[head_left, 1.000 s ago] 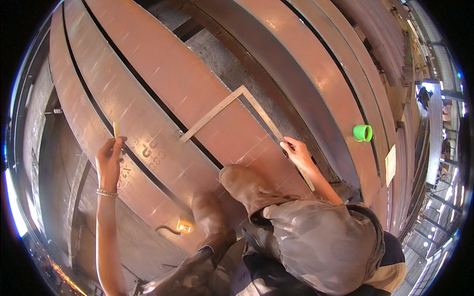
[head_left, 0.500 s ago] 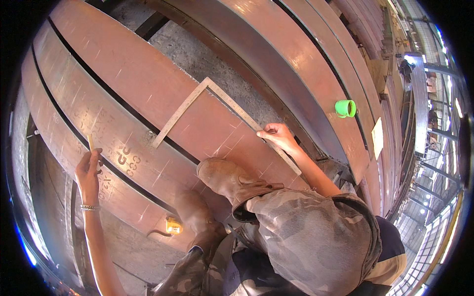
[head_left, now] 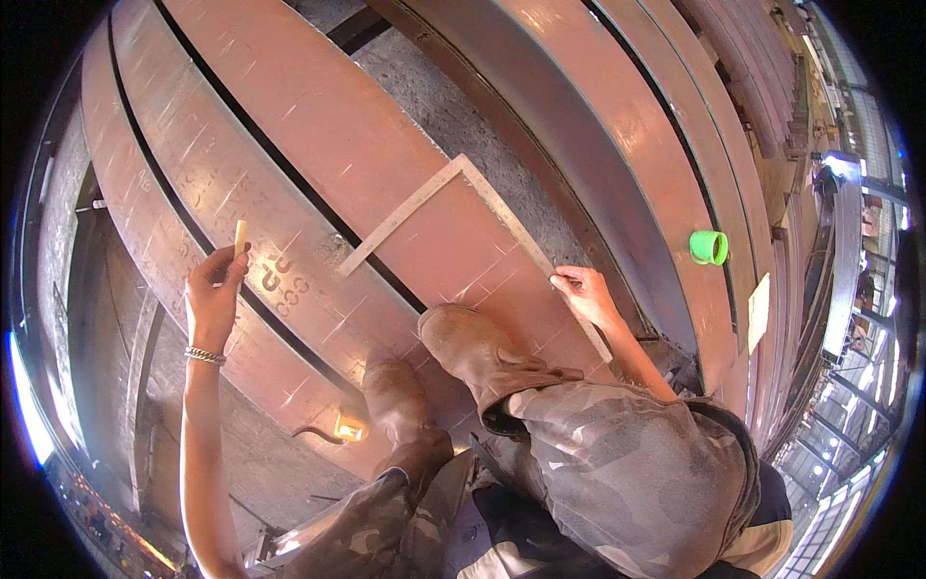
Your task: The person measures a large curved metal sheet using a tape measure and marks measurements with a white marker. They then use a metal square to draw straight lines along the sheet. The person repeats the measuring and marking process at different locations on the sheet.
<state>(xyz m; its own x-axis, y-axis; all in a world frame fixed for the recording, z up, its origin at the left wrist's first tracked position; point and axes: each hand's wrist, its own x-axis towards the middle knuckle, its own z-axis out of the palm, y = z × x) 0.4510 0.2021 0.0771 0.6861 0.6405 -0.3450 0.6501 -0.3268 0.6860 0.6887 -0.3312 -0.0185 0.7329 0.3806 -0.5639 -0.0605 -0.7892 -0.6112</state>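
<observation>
My left hand (head_left: 214, 294) is raised at the left, its fingers closed round a short, pale yellow stick of chalk (head_left: 240, 237) that points upward. A metal framing square (head_left: 403, 215) lies across a long reddish-brown steel plate (head_left: 318, 116), with its corner by the plate's far edge. The square's short arm crosses the dark gap to the neighbouring plate. My right hand (head_left: 585, 292) pinches the edge of its long arm. Thin pale lines mark the plate beside the square.
My brown boots (head_left: 468, 338) stand on the plates. Close by lies a yellow tape measure (head_left: 350, 427). A green cup (head_left: 708, 247) and a paper sheet (head_left: 759, 314) rest on plates at the right. Dark gaps run between the plates.
My view has turned, so the plates and square sit further right in it. The chalk in my left hand has tilted from leaning left to nearly upright. My right hand stays on the square.
</observation>
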